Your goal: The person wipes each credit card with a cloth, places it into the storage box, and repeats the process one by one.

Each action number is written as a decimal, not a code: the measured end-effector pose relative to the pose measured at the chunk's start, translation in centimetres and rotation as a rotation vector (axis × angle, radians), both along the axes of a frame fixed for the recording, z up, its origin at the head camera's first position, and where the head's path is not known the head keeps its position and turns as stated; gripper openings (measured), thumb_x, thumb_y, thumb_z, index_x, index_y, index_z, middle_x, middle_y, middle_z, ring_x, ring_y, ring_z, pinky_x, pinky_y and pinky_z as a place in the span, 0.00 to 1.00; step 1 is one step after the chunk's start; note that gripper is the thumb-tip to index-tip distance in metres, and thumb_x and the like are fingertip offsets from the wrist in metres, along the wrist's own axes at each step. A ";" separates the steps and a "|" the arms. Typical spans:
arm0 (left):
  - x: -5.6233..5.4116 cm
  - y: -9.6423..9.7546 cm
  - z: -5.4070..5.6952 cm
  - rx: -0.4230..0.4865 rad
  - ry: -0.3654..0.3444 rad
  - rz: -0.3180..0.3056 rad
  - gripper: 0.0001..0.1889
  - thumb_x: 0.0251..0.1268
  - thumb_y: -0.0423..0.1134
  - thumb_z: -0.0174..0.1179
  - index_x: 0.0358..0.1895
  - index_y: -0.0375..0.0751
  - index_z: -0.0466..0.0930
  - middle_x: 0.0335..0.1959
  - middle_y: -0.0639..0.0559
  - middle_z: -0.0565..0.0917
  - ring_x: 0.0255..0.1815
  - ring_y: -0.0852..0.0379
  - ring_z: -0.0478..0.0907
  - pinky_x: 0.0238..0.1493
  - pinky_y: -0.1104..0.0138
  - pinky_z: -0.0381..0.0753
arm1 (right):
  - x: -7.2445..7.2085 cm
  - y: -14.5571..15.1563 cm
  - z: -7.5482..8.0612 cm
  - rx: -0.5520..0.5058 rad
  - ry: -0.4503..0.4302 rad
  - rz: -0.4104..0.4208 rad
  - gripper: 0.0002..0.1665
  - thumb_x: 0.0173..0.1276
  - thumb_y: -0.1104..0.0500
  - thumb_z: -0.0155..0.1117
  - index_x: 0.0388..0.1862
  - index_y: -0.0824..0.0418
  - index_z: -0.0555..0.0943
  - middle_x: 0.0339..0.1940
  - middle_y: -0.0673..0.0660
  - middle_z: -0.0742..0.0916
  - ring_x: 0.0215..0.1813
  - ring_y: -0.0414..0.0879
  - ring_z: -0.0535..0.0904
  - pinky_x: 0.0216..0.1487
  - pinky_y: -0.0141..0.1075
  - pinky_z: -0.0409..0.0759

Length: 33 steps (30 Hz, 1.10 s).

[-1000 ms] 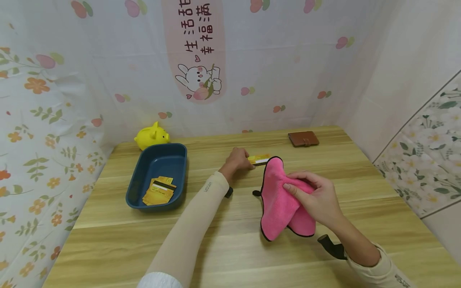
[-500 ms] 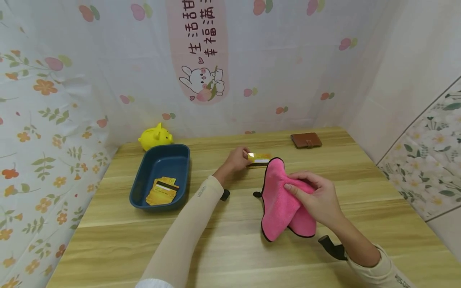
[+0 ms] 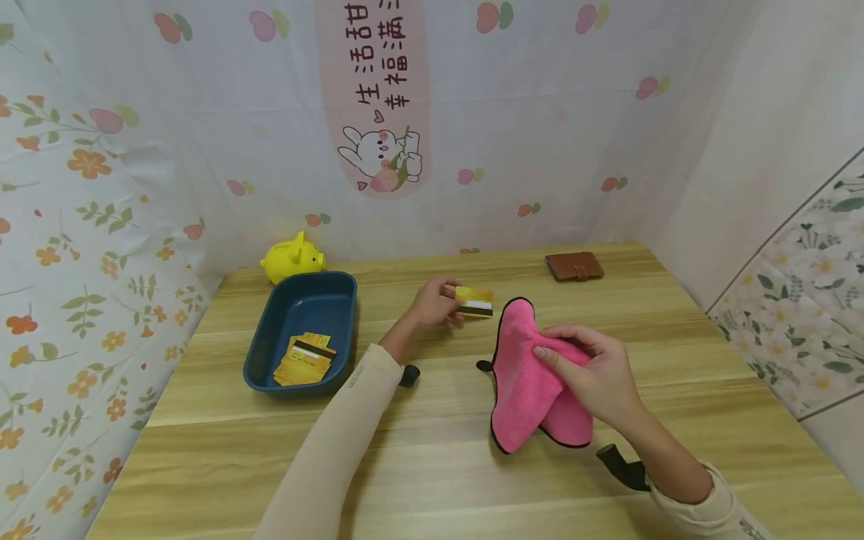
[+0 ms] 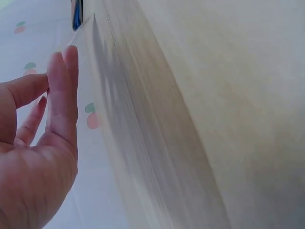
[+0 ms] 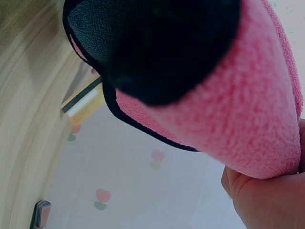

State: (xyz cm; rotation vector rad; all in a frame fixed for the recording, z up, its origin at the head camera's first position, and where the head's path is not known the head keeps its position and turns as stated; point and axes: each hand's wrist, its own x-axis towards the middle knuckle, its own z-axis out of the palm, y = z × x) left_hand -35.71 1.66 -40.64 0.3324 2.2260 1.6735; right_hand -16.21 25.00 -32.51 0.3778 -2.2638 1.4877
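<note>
My left hand (image 3: 432, 304) pinches a gold card (image 3: 476, 296) with a dark stripe and a white strip, held a little above the table by its left end. In the left wrist view, thumb and fingers (image 4: 62, 95) meet, and the card is barely visible there. My right hand (image 3: 601, 375) grips a bunched pink cloth (image 3: 523, 390) with black edging, which hangs over the table to the card's right. The right wrist view shows the cloth's dark reverse side (image 5: 95, 33) and the card beyond it. Several more gold cards (image 3: 304, 364) lie in the blue bin (image 3: 251, 367).
A yellow piggy bank (image 3: 292, 257) stands behind the bin at the back left. The brown wallet (image 3: 574, 265) lies at the table's back right. Patterned curtains (image 3: 540, 135) rise behind the wooden table (image 3: 439, 450) and at its sides.
My left hand has drawn the card leftward and slightly toward me, away from the cloth, and has lifted it. The right hand holds the cloth in the same place.
</note>
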 end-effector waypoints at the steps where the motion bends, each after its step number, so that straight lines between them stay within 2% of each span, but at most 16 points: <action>1: 0.1 -0.1 0.0 0.007 -0.006 0.002 0.24 0.70 0.29 0.58 0.68 0.37 0.69 0.52 0.39 0.77 0.32 0.46 0.87 0.23 0.66 0.83 | 0.0 0.0 0.0 0.000 0.000 0.001 0.14 0.55 0.73 0.75 0.41 0.64 0.87 0.38 0.49 0.88 0.35 0.38 0.83 0.32 0.27 0.82; 5: 0.6 -0.6 0.1 0.038 -0.028 0.006 0.27 0.69 0.25 0.57 0.70 0.35 0.66 0.55 0.37 0.75 0.31 0.48 0.87 0.25 0.64 0.85 | -0.1 -0.1 -0.1 0.006 -0.009 -0.003 0.14 0.56 0.72 0.75 0.41 0.64 0.87 0.38 0.49 0.88 0.35 0.37 0.83 0.32 0.27 0.82; 11: 1.2 -1.0 0.0 0.063 -0.038 -0.010 0.33 0.61 0.18 0.61 0.70 0.32 0.64 0.57 0.35 0.75 0.30 0.51 0.85 0.29 0.62 0.87 | -0.2 -0.2 -0.2 0.013 -0.020 -0.008 0.14 0.56 0.72 0.75 0.42 0.63 0.87 0.38 0.48 0.87 0.34 0.38 0.83 0.32 0.27 0.82; 19: 2.0 -1.2 -0.9 0.003 0.024 -0.042 0.38 0.53 0.23 0.70 0.70 0.30 0.65 0.58 0.35 0.76 0.32 0.54 0.84 0.34 0.65 0.87 | -0.5 -0.4 -0.4 -0.010 -0.022 0.004 0.14 0.56 0.72 0.75 0.42 0.64 0.87 0.38 0.48 0.88 0.35 0.38 0.83 0.33 0.27 0.82; 25: 2.2 -1.6 -0.9 0.033 0.042 -0.026 0.39 0.52 0.24 0.71 0.70 0.29 0.66 0.57 0.36 0.76 0.31 0.53 0.84 0.34 0.64 0.87 | -0.8 -0.6 -0.4 -0.002 -0.030 0.003 0.14 0.57 0.72 0.75 0.42 0.65 0.86 0.38 0.48 0.88 0.35 0.38 0.83 0.33 0.27 0.83; 29: 2.7 -1.9 -0.6 0.066 0.040 -0.037 0.38 0.54 0.25 0.71 0.70 0.29 0.65 0.58 0.36 0.76 0.36 0.49 0.86 0.36 0.63 0.87 | -0.9 -0.6 -0.5 -0.003 -0.042 0.008 0.13 0.57 0.71 0.74 0.42 0.66 0.86 0.38 0.47 0.87 0.35 0.38 0.83 0.33 0.27 0.83; 33: 3.3 -2.0 -0.3 0.092 0.075 -0.055 0.35 0.57 0.26 0.70 0.69 0.27 0.66 0.58 0.36 0.76 0.46 0.48 0.86 0.40 0.64 0.87 | -1.0 -0.7 -0.5 -0.005 -0.044 0.002 0.13 0.57 0.71 0.75 0.43 0.66 0.86 0.38 0.46 0.87 0.36 0.37 0.83 0.33 0.27 0.83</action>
